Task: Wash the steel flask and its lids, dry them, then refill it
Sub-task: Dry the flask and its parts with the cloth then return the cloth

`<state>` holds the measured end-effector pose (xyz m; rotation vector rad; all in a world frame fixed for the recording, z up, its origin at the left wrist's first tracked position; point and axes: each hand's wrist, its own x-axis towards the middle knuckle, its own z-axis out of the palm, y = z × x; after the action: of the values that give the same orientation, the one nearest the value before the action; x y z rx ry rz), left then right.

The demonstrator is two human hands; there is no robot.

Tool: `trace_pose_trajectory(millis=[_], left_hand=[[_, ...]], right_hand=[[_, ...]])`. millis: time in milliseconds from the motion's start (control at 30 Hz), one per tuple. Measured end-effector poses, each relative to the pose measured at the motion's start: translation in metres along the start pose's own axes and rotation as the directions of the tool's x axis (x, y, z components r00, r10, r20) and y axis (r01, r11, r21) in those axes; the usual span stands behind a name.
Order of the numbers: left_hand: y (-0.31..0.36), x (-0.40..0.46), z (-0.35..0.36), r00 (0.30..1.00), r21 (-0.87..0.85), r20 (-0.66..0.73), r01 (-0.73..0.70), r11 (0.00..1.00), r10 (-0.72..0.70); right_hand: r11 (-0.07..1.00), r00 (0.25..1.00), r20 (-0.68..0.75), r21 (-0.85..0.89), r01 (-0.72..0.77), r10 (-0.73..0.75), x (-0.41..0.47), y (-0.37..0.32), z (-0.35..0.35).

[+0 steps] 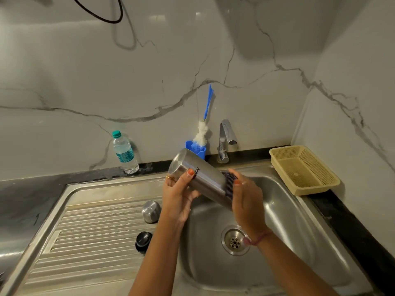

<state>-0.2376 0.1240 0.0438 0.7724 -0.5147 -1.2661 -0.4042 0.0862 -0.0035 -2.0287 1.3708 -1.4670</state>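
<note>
From the head camera, a person holds a steel flask [203,180] tilted over the sink basin [284,212], its closed base raised toward the far left and its mouth end lower at the near right. The left hand [177,197] grips the flask near its base, thumb curled over the top of the body. The right hand [245,201] wraps a dark scrub pad [229,184] against the lower part of the flask, fingers curled round both.

On the ridged drainboard [85,231] left of the basin sit a steel lid [151,211] and, nearer, a black lid [143,241], apart from each other. At the far edge stand a plastic water bottle [125,151], a blue holder [197,149] with a bottle brush [203,129], and the tap [226,139]. A beige basket [303,169] rests on the counter at the right.
</note>
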Motion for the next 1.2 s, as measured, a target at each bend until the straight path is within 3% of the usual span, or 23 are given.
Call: trace_pose_trajectory(millis=[100,167,300,467,633,733,900,1000,1100,1200], left_hand=[[-0.003,0.001,-0.002,0.999,-0.04,-0.03,0.025,0.999,-0.026],[-0.007,0.002,-0.003,0.999,-0.067,-0.036,0.032,0.997,-0.035],[-0.007,0.01,-0.009,1.0,-0.08,0.007,0.006,0.997,-0.005],[-0.027,0.0,-0.004,0.99,-0.019,0.08,0.122,0.992,-0.12],[-0.036,0.0,-0.013,0.994,-0.031,0.056,0.097,0.995,-0.095],[-0.036,-0.002,-0.014,0.994,-0.029,0.072,0.083,0.996,-0.08],[-0.034,0.001,-0.02,0.997,-0.103,-0.009,0.076,0.992,-0.077],[-0.028,0.004,-0.025,0.997,-0.118,-0.019,0.068,0.991,-0.071],[-0.026,0.004,-0.023,0.996,-0.126,0.022,0.083,0.989,-0.081],[-0.03,0.002,-0.013,0.998,-0.146,0.025,0.057,0.988,-0.054]], right_hand=[[0.95,0.96,-0.036,0.16,-0.268,0.277,-0.01,0.01,-0.001],[0.934,0.935,-0.052,0.082,-0.347,0.352,0.001,0.003,0.001],[0.975,0.978,-0.062,-0.092,-0.204,0.199,0.029,-0.028,0.006],[0.978,0.988,0.152,-0.208,0.034,-0.002,0.052,-0.083,0.026],[0.986,0.945,0.297,-0.048,0.158,-0.137,0.051,-0.091,0.023],[0.991,0.942,0.315,-0.035,0.131,-0.113,0.033,-0.066,0.015],[0.947,0.941,0.314,-0.241,0.21,-0.129,-0.006,-0.016,-0.011],[0.969,0.928,0.362,-0.188,0.162,-0.085,-0.021,0.014,-0.027],[0.994,0.947,0.319,-0.074,0.074,-0.047,-0.028,0.027,-0.03],[0.994,0.96,0.278,-0.096,0.055,-0.026,-0.028,0.029,-0.028]])
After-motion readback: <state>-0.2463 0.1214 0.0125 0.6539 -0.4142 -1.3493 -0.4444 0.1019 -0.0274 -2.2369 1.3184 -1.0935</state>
